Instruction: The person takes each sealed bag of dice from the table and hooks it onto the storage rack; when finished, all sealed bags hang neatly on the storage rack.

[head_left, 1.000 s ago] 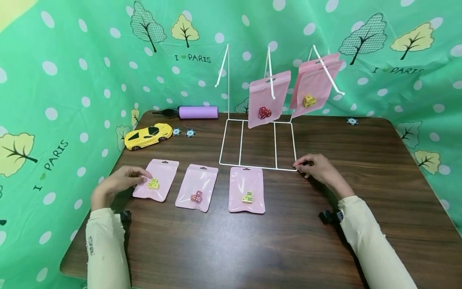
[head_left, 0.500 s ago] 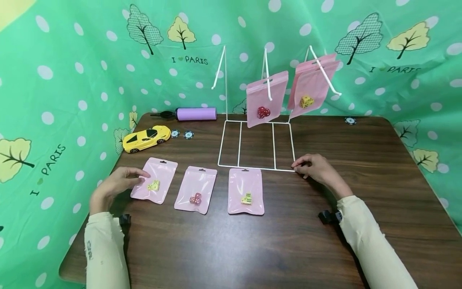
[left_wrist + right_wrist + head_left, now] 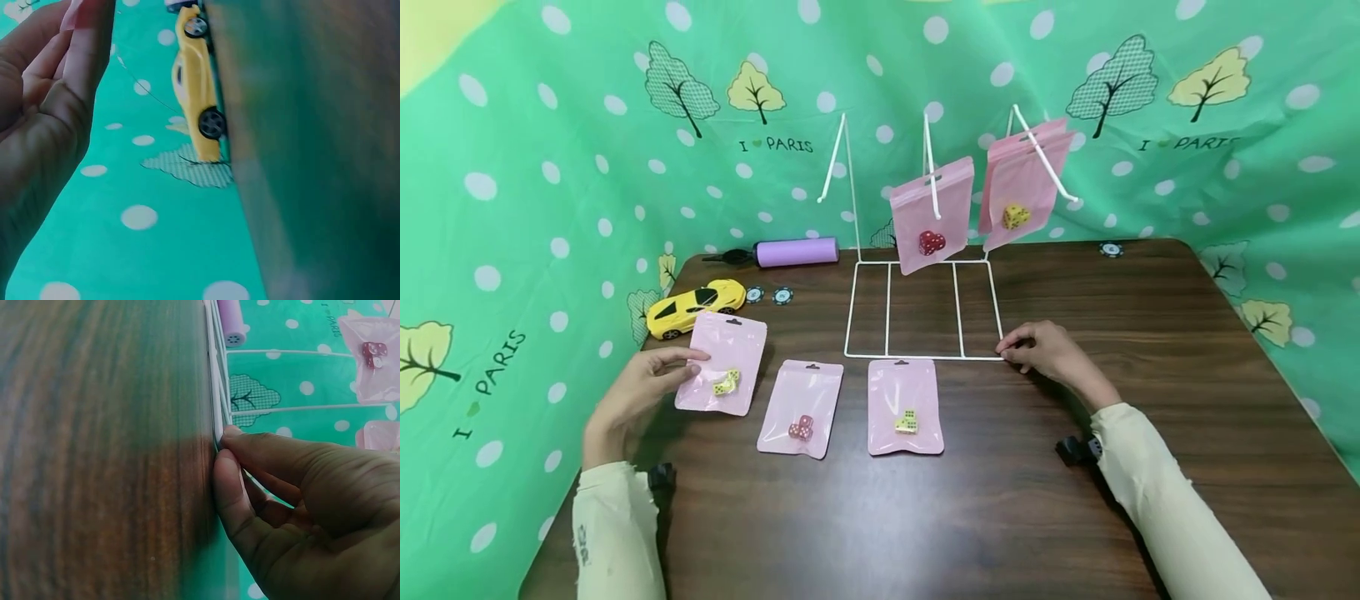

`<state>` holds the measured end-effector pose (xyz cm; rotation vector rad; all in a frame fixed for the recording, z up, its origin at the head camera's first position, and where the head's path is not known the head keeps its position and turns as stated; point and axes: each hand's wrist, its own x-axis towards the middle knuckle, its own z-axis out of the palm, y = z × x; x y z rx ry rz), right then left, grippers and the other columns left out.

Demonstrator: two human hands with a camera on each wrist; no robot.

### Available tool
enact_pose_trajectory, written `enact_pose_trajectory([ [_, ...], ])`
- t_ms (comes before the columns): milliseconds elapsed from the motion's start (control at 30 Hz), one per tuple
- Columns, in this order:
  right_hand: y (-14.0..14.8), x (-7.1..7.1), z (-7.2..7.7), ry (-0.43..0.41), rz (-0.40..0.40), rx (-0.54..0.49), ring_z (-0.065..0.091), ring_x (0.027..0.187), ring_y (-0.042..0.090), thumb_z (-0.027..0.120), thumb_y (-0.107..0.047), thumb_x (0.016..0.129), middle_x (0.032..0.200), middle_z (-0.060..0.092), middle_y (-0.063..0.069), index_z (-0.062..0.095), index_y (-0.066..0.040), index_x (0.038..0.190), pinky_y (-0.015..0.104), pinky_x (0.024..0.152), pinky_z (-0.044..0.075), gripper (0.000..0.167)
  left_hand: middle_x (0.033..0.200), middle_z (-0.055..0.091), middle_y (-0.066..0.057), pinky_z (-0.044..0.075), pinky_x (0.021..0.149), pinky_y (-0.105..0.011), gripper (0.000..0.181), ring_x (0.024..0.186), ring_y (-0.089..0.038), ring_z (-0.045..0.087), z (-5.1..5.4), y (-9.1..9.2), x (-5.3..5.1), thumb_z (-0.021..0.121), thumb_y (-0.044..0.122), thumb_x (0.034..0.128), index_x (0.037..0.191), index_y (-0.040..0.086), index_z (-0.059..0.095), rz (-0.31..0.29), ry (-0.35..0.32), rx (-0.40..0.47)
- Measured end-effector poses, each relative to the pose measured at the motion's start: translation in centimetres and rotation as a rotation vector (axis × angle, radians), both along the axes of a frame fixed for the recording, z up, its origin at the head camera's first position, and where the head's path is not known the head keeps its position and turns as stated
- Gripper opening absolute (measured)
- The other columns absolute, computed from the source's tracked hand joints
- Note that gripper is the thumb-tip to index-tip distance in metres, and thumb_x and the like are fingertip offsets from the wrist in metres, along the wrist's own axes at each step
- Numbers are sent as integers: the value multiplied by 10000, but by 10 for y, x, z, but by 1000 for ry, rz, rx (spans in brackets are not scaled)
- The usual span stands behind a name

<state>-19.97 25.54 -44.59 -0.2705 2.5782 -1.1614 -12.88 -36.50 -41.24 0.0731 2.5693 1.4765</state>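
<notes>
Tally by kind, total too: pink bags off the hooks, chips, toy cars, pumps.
Pink bags: 3, one in the left hand
Chips: 3
Toy car: 1
Pump: 1
Total: 8

Hoisting the leftmost pink bag (image 3: 741, 343) with the left hand (image 3: 638, 383), up off the table (image 3: 880, 533)! Flat a second ago, now raised and overlapping the yellow car (image 3: 681, 310) as seen from the head camera. Jostling the yellow dice (image 3: 726, 383) inside into a new huddle, too!
</notes>
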Motion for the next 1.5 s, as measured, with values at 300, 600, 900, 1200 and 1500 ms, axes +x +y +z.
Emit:
enact_pose_trajectory([
  [300, -3, 1, -1, -4, 25, 17, 672, 738, 205, 701, -60, 1046, 1080, 753, 188, 794, 29, 1096, 328, 644, 564, 138, 1125, 716, 164, 470, 683, -240, 281, 872, -97, 563, 13, 18, 0, 714, 120, 1060, 1292, -37, 733, 31, 195, -10],
  [600, -2, 3, -2, -4, 18, 3, 666, 738, 198, 697, -39, 1046, 1075, 752, 188, 789, 35, 1092, 318, 650, 576, 127, 1111, 723, 48, 465, 626, -224, 210, 821, -109, 571, 43, 59, -24, 731, 34, 1030, 1230, -16, 767, -23, 325, 168],
  [900, -1, 1, -2, 14, 38, -14, 655, 751, 201, 689, -39, 1051, 1052, 748, 182, 773, 45, 1094, 321, 652, 578, 127, 1022, 724, -57, 499, 586, -190, 197, 720, -95, 601, 75, 94, -29, 687, -124, 993, 1156, -53, 772, -91, 405, 457],
  [1200, 1, 0, 0, 13, 39, -28, 639, 755, 202, 684, -37, 1053, 1006, 728, 159, 760, 58, 1116, 313, 645, 564, 137, 790, 602, -49, 336, 486, -241, 224, 554, -147, 410, 101, 125, -30, 661, -190, 968, 1134, -82, 766, -153, 567, 509],
  [1500, 2, -1, 1, 10, 40, -39, 633, 765, 206, 669, -34, 1055, 971, 704, 127, 749, 60, 1157, 306, 648, 563, 161, 841, 607, -28, 316, 514, -245, 224, 587, -108, 415, 96, 147, -48, 648, -189, 979, 1178, -126, 732, -196, 583, 505],
])
